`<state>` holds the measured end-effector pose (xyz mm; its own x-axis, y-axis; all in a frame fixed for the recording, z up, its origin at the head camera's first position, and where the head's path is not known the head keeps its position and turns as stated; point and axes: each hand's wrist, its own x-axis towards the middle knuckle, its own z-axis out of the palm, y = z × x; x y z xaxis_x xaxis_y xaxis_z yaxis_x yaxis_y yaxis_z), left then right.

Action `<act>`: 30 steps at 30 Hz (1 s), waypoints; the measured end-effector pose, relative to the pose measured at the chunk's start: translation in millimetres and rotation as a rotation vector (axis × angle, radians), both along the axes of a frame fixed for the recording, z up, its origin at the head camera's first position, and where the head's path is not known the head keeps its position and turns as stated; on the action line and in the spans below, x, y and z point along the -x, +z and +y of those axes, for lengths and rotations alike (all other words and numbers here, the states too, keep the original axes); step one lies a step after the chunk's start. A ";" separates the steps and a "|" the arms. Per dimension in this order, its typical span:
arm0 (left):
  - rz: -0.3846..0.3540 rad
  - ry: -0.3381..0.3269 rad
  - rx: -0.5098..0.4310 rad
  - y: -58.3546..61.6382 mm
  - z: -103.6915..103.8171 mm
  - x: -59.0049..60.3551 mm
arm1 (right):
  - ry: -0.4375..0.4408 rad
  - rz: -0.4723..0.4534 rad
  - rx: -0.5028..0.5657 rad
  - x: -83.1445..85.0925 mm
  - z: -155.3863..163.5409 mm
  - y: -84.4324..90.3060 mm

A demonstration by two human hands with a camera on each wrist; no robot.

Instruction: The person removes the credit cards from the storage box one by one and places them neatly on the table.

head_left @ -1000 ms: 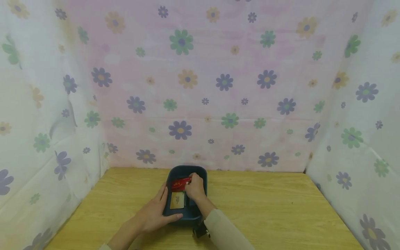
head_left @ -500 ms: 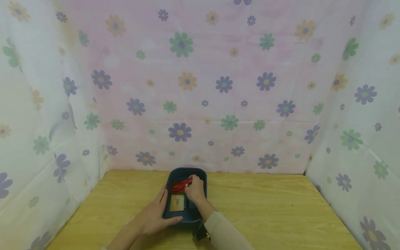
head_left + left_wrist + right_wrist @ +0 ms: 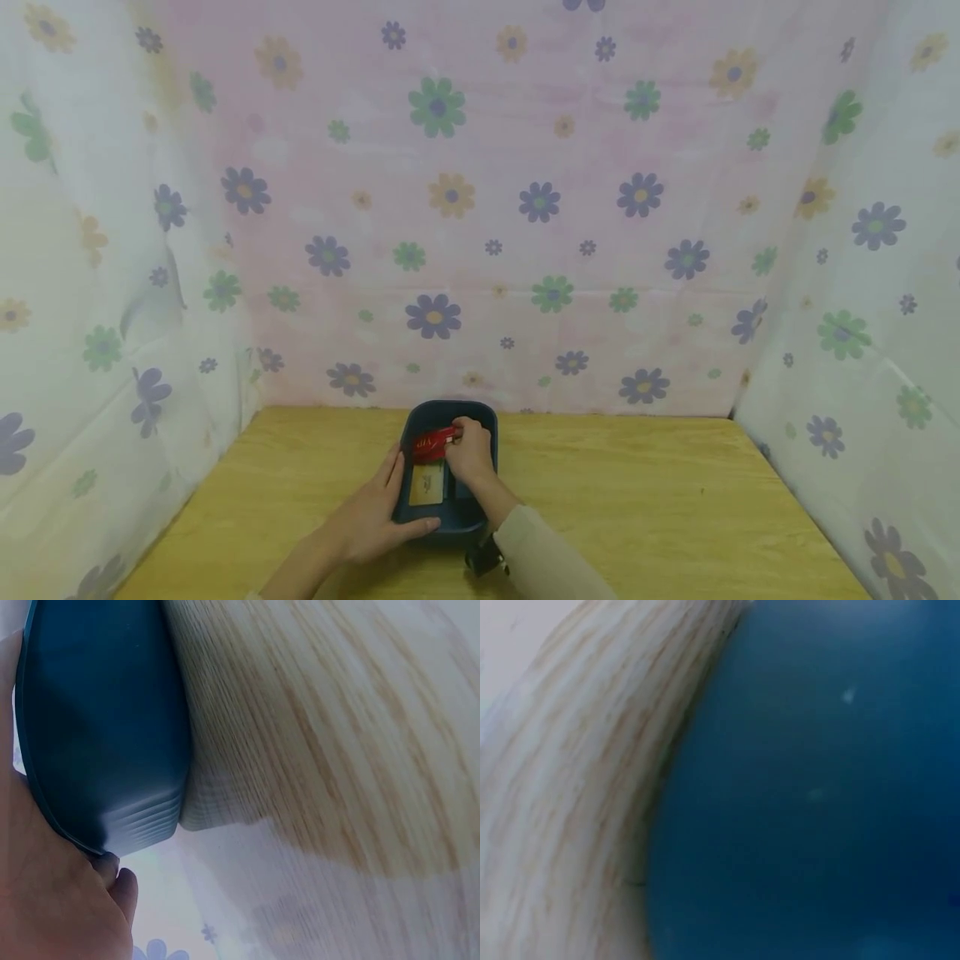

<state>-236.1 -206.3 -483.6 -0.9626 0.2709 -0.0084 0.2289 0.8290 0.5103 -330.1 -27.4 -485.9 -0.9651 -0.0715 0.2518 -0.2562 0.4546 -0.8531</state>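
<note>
A dark blue plastic bin stands on the table with a divider down its inside. My right hand reaches into it and pinches the right end of a red card marked VIP. That card is at the far left part of the bin. Nearer to me, a gold card lies flat in the left compartment. My left hand rests against the bin's near left corner, thumb along the front rim and fingers straight along the left side. The left wrist view shows the bin's outer wall; the right wrist view shows only blue wall and tabletop.
The wood-grain table extends to both sides of the bin. A floral cloth forms the back wall close behind the bin, with more cloth at left and right. A small black device sits at my right wrist.
The red card tilts slightly more and its left end sits a little differently. Both hands keep their places; the whole view shifts slightly with the head.
</note>
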 end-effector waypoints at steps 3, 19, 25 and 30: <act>0.010 -0.002 0.000 -0.2 0.5 2.2 | 0.009 0.023 0.016 1.5 1.9 1.9; -0.004 0.006 -0.018 2.5 1.5 -0.1 | 0.039 0.004 0.070 -6.5 14.7 25.3; 0.004 0.006 -0.008 1.4 1.0 0.4 | 0.044 -0.026 0.105 -6.5 20.7 25.9; 0.012 0.003 -0.009 0.0 0.4 0.3 | 0.056 -0.035 0.137 -10.1 27.6 26.4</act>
<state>-236.4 -205.9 -483.6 -0.9633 0.2684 0.0053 0.2327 0.8252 0.5146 -320.0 0.2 -459.5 -0.9688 -0.0932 0.2295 -0.2474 0.3191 -0.9149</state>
